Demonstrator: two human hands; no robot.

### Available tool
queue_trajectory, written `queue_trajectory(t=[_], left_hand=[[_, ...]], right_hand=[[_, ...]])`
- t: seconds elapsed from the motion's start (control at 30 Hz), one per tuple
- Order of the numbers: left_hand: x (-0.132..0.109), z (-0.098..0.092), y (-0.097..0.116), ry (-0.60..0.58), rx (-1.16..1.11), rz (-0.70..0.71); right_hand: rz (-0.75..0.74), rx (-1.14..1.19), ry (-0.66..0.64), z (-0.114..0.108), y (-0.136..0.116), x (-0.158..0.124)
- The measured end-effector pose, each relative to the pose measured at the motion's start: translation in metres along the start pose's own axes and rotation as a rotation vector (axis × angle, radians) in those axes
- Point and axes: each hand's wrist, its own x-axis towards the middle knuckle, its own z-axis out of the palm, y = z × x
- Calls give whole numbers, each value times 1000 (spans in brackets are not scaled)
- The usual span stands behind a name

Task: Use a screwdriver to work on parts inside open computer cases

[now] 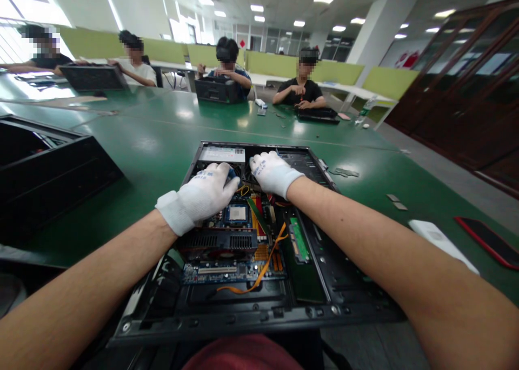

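Both gloved hands are down inside an open computer case (227, 310) that lies flat on the green table (154, 138). The left hand (205, 193) is curled over a round cooler fan (234, 175) near the back of the board, fingers bent around its near side and touching it — whether it actually grips the fan, I cannot tell. The right hand (271, 171) sits just beside it, fingers curved down onto the far edge of the same fan; its hold is hidden under the glove.

Just in front of the left hand the bare square processor (237, 213) shows in its socket on the motherboard (235, 270). An orange cable (259, 275) loops from the middle of the board toward the near edge, and a green memory stick (299, 240) lies to the right of it. A finned black card (221, 242) crosses the board under the left wrist.

To the right on the table — a white device (438, 237) and, beyond it, a red-edged phone (486, 240). Another black case (44, 170) stands to the left. Across the table four people sit at their own machines
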Motion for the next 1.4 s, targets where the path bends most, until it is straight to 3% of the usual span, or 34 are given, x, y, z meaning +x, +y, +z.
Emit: queue_trajectory(t=[0.23, 0.5, 0.8, 0.97, 1.07, 1.23, 1.4], left_hand=[[-3, -5, -1, -25, -26, 50], [-1, -2, 4, -102, 55, -14], [-1, 2, 2, -176, 101, -40], [0, 2, 2, -194, 43, -46], [1, 1, 2, -170, -42, -16], [0, 1, 2, -153, -192, 103], [-1, 0, 3, -109, -170, 66]], right_hand=[[-22, 37, -122, -4, 1, -3], [123, -18, -206, -10, 7, 6], [127, 45, -40, -1, 13, 7], [142, 324, 61, -23, 15, -10], [-7, 607, 30, -40, 10, -23], [-265, 732, 28, -39, -4, -26], [-117, 953, 19, -34, -6, -22]])
